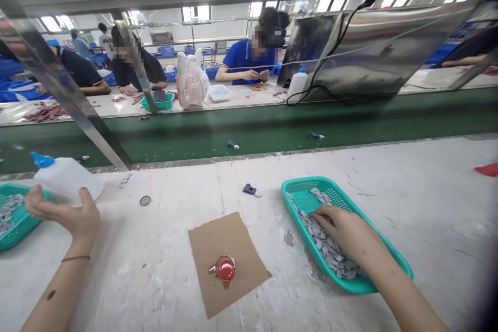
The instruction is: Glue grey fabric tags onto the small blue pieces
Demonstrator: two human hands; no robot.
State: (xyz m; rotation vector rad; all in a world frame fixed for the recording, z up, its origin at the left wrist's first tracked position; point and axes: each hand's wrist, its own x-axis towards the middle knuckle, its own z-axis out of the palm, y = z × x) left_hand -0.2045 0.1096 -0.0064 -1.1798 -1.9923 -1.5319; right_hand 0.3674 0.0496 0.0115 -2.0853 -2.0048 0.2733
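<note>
1. Nearest us, our right forearm (404, 290) and left forearm (58, 290) extend over the scuffed white counter (155, 264).
2. Our right hand (350, 233) is in the right teal basket (303, 198), fingers bent, tips down at the small grey strips (330, 251). We cannot tell whether it pinches one. These strips lie directly beneath and to the near side of its fingers; of our two hands, it is much the nearer.
3. That basket's long axis slants from its far left to its near right corner, where our forearm crosses the rim.
4. Our left hand (72, 212) is unclosed, thumb apart, with nothing visibly held. It is just beside the white squeeze bottle (73, 176) and left teal basket (23, 233); we cannot tell whether it touches either.
5. Between our hands, a cardboard sheet (221, 233) carries a glossy red round object (225, 268), its metallic stub pointing left.
6. Toward the counter's far edge lie a small round disc (145, 201) and a dark blue piece (249, 189). Beyond that edge runs a green conveyor belt (187, 137); across it, a person in a blue shirt (241, 59) works at another counter.
</note>
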